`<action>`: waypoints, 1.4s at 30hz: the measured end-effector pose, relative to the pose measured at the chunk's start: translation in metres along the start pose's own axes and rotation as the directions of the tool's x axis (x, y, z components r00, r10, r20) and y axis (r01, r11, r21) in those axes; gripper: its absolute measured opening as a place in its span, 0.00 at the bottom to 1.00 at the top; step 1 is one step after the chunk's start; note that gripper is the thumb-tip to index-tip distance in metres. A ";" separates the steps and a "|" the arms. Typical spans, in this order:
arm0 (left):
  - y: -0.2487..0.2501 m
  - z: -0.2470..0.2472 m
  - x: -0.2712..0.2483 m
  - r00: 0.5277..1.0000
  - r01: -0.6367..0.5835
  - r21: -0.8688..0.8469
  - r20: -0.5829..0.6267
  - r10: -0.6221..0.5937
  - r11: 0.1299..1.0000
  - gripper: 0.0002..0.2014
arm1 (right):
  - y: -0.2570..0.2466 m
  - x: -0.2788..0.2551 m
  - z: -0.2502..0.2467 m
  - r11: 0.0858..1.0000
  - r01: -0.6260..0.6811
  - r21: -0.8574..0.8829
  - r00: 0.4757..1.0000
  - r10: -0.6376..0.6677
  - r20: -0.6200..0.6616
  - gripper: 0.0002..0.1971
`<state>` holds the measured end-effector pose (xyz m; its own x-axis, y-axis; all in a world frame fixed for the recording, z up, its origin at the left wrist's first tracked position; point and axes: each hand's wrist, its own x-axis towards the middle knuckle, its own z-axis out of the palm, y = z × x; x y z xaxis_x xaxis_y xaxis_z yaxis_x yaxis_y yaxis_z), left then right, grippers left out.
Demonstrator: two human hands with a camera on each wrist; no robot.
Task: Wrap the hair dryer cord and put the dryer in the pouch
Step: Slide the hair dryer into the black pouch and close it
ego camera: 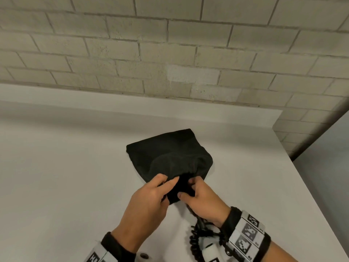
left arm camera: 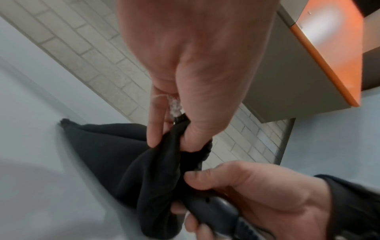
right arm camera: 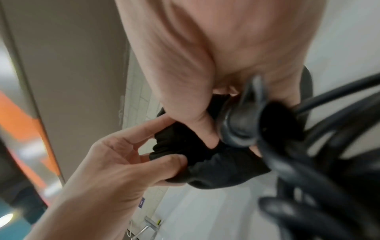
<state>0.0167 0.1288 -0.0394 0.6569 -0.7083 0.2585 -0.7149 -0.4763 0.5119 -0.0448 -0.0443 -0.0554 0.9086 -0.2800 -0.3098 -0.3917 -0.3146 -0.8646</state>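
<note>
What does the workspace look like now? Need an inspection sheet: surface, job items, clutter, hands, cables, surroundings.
Surface: plain white table.
Job's things: black fabric drawstring pouch lying on the table, mouth toward the person; dark hair dryer handle at the pouch mouth, rest hidden.
Clutter: nothing seen.
Grippers: left hand pinches the pouch mouth; right hand grips the pouch mouth and the dryer handle.
Cables: black coiled dryer cord bundled under the right wrist, outside the pouch.
Surroundings: pale brick wall; grey cabinet with orange edge.
</note>
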 end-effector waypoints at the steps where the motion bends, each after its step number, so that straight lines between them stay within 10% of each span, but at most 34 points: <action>1: 0.000 0.003 -0.001 1.000 -0.001 -0.010 0.017 0.002 1.000 0.30 | 0.001 0.001 0.002 0.999 -0.001 0.039 1.000 0.000 0.025 0.22; 14: -0.017 0.007 -0.008 0.999 0.051 -0.132 -0.007 -0.052 0.990 0.29 | 0.032 -0.066 -0.035 0.944 0.158 -0.291 0.950 -0.065 0.305 0.49; 20: -0.011 0.013 -0.011 0.999 0.011 -0.132 0.036 -0.006 0.991 0.32 | 0.045 -0.067 -0.014 0.893 0.294 -0.341 0.935 -0.194 0.297 0.41; 33: -0.007 -0.006 -0.021 0.988 -0.149 0.116 -0.019 0.152 0.982 0.43 | 0.015 -0.033 0.008 0.908 0.388 -0.157 0.897 -0.411 -0.162 0.27; 42: 0.009 -0.008 -0.026 0.985 -0.170 0.124 0.015 0.169 0.978 0.41 | -0.002 -0.020 0.020 0.942 0.267 0.202 0.894 -0.163 -0.418 0.12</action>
<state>-0.0047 0.1473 -0.0351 0.5226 -0.7864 0.3293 -0.8403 -0.4097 0.3551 -0.0593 -0.0201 -0.0554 0.8156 -0.5778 0.0295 -0.0977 -0.1878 -0.9773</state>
